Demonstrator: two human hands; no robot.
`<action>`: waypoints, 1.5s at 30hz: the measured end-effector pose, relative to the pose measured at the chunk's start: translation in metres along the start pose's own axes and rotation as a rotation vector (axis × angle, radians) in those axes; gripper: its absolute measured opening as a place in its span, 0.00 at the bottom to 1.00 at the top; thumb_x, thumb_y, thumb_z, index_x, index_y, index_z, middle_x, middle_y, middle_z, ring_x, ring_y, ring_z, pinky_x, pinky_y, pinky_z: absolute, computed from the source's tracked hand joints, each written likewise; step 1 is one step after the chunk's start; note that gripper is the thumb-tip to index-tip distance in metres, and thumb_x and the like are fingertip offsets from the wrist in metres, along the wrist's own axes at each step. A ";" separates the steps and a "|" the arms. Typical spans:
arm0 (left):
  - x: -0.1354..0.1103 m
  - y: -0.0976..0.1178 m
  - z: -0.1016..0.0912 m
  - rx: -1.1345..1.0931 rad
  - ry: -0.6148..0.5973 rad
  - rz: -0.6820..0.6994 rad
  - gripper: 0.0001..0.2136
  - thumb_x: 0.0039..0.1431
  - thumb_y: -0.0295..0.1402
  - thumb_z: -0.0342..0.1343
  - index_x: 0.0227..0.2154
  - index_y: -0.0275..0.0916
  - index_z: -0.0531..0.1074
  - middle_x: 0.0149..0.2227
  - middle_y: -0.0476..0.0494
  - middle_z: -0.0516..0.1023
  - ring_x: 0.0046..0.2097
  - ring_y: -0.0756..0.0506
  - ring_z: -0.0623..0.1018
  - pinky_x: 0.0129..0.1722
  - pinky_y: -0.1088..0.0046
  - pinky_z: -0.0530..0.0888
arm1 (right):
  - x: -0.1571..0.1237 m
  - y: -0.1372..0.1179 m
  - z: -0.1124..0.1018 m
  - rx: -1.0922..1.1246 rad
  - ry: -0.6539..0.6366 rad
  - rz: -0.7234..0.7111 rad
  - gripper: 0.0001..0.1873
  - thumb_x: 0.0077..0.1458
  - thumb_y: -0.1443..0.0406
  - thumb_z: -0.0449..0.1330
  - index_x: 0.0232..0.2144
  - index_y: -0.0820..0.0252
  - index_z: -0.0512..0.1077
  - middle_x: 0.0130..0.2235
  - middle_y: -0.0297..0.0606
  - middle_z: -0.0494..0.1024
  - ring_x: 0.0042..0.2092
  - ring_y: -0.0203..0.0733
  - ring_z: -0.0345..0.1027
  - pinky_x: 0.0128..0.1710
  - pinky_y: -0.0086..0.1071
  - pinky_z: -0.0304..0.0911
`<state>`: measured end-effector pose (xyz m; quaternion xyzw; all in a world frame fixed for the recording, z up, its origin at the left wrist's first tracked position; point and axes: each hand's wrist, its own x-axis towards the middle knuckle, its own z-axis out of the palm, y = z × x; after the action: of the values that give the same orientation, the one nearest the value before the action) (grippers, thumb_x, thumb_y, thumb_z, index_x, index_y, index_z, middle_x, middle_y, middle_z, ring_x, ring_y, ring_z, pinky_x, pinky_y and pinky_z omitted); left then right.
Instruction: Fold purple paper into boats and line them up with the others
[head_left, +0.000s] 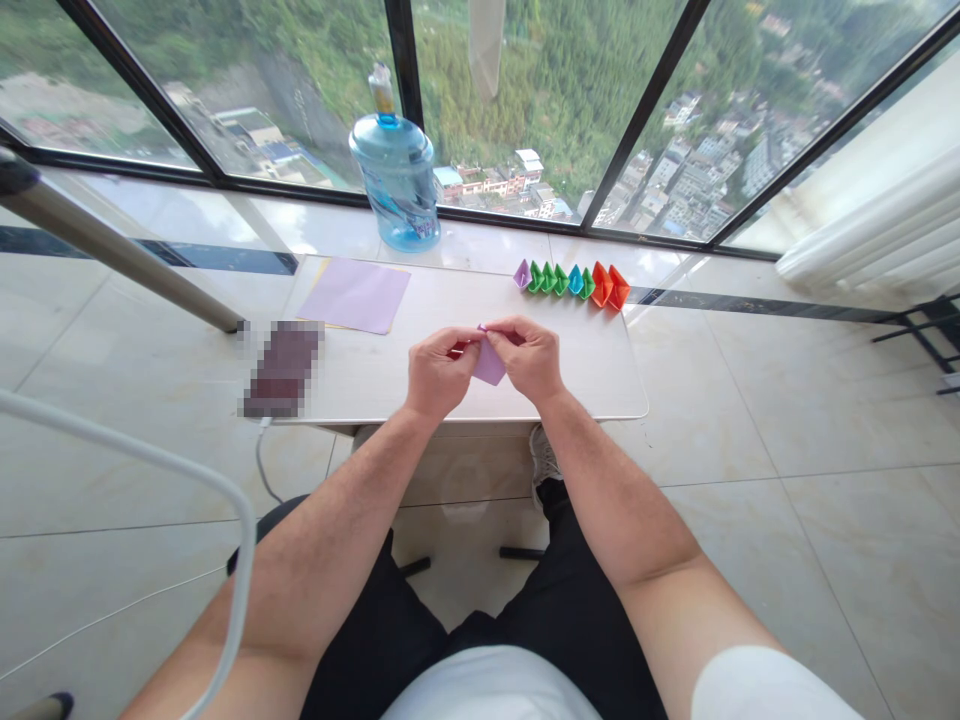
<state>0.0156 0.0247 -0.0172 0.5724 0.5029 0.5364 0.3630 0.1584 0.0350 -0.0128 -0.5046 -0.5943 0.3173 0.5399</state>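
Between my two hands is a small folded piece of purple paper [490, 364], its lower part hanging down as a point. My left hand [442, 368] pinches its upper left edge between thumb and forefinger. From the other side, my right hand [528, 355] is closed on the upper right edge, the fingertips of both hands almost meeting at the top. Fingers cover most of the upper folds. Past my right hand stands a row of folded paper boats [559, 281] in purple, green, blue and orange-red.
On the white table [360, 375] lie flat purple sheets [356, 295] at the back left. A blurred-out dark phone-like object [283, 368] with a white cable is at the left edge. A blue water jug [395, 180] stands by the window. A pale curved tube [238, 500] crosses the lower left.
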 end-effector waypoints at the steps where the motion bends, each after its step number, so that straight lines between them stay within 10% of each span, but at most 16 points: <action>1: 0.000 0.000 0.000 -0.003 -0.002 -0.005 0.07 0.55 0.33 0.60 0.34 0.42 0.83 0.36 0.46 0.84 0.35 0.46 0.80 0.37 0.72 0.74 | 0.000 0.000 0.000 0.017 -0.010 -0.015 0.06 0.55 0.62 0.64 0.32 0.55 0.81 0.35 0.34 0.84 0.37 0.41 0.77 0.41 0.33 0.71; 25: 0.007 -0.004 0.004 -0.510 0.013 -0.493 0.20 0.35 0.40 0.74 0.32 0.37 0.77 0.31 0.45 0.81 0.34 0.47 0.78 0.34 0.69 0.75 | -0.003 -0.002 0.005 -0.103 -0.034 0.086 0.08 0.53 0.58 0.64 0.29 0.56 0.76 0.30 0.32 0.81 0.33 0.39 0.74 0.37 0.33 0.70; 45: 0.007 -0.005 0.003 -0.578 0.018 -0.512 0.21 0.32 0.39 0.76 0.28 0.38 0.75 0.28 0.48 0.77 0.31 0.49 0.76 0.31 0.72 0.72 | -0.002 0.000 0.008 -0.034 -0.004 0.146 0.10 0.51 0.57 0.65 0.27 0.57 0.75 0.27 0.32 0.79 0.31 0.38 0.72 0.33 0.32 0.68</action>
<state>0.0169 0.0334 -0.0210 0.2978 0.4606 0.5530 0.6272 0.1506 0.0349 -0.0154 -0.5550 -0.5625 0.3467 0.5054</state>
